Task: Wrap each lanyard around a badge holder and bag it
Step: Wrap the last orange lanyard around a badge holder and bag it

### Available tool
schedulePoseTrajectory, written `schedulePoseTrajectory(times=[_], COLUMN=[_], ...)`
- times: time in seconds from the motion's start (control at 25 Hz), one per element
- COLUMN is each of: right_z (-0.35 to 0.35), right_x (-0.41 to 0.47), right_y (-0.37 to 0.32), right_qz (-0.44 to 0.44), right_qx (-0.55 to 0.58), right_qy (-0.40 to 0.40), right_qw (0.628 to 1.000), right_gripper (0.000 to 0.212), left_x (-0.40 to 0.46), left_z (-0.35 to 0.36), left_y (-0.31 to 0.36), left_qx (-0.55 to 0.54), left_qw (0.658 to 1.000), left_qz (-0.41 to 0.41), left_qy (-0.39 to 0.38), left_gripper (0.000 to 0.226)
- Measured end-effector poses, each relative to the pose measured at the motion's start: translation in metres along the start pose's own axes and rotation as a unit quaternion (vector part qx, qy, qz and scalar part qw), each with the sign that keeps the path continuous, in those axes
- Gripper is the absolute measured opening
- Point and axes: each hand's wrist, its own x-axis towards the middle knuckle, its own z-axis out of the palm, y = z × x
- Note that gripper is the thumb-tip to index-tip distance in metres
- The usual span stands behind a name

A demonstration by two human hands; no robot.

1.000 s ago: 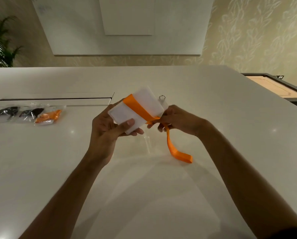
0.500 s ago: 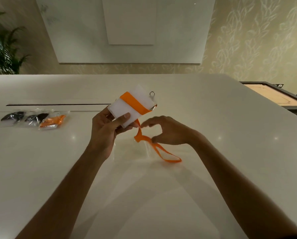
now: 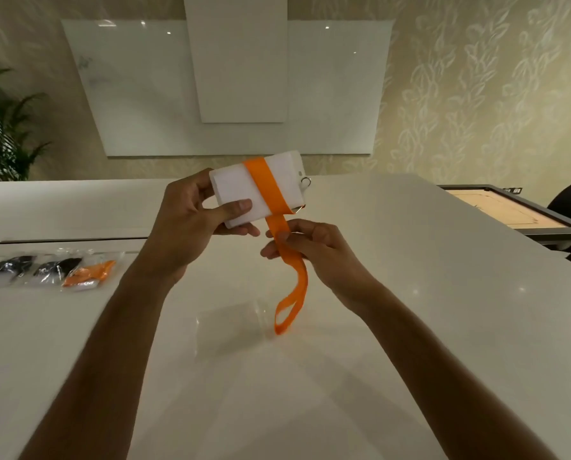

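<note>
My left hand point(image 3: 191, 224) grips a white badge holder point(image 3: 234, 189) by its left end, thumb across the front, lifted above the table. An orange lanyard point(image 3: 267, 190) is wound once around the holder's right half. My right hand point(image 3: 307, 247) pinches the lanyard just below the holder, and the free loop point(image 3: 290, 303) hangs down toward the table. A metal ring point(image 3: 305, 182) sticks out at the holder's right edge. An empty clear plastic bag point(image 3: 234, 330) lies flat on the table under the hands.
Three filled clear bags lie at the left: two with black lanyards point(image 3: 10, 267) point(image 3: 56, 267) and one with an orange lanyard point(image 3: 89, 272). The white table point(image 3: 410, 327) has a long slot point(image 3: 71, 240) at the back left. A dark-framed board point(image 3: 516, 210) stands at the right.
My left hand raised and turned the holder to face me. My right hand let go, reached under, and now pinches the lanyard below the holder; the loop hangs straighter.
</note>
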Motion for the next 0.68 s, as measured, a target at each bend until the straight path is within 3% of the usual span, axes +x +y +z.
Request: schedulePoseTrajectory(times=[0.08, 0.16, 0.32, 0.44, 0.56, 0.68], right_z=[-0.003, -0.004, 0.0, -0.007, -0.024, -0.043], right_x=[-0.003, -0.004, -0.008, -0.008, -0.004, -0.001], right_y=[-0.006, -0.008, -0.014, -0.028, -0.033, -0.03], right_qz=[0.056, 0.095, 0.048, -0.038, -0.086, -0.118], right_qx=[0.04, -0.003, -0.107, -0.162, -0.214, -0.277], right_qy=[-0.035, -0.07, -0.091, -0.044, 0.031, 0.114], right_qw=[0.997, 0.993, 0.989, 0.985, 0.973, 0.947], right_gripper=[0.022, 0.02, 0.019, 0.018, 0.013, 0.019], left_x=[0.002, 0.006, 0.016, 0.02, 0.02, 0.013], left_z=[-0.004, -0.007, -0.017, -0.021, -0.016, 0.001], left_y=[-0.003, -0.012, -0.037, -0.052, -0.055, -0.054], left_qx=[-0.009, 0.015, 0.19, 0.214, 0.17, 0.151], left_qw=[1.0, 0.998, 0.976, 0.977, 0.98, 0.96], left_qz=[0.014, 0.025, 0.044, 0.007, -0.029, -0.068], left_qy=[0.015, 0.058, 0.095, 0.006, -0.097, -0.226], left_gripper=[0.033, 0.033, 0.031, 0.027, 0.021, 0.016])
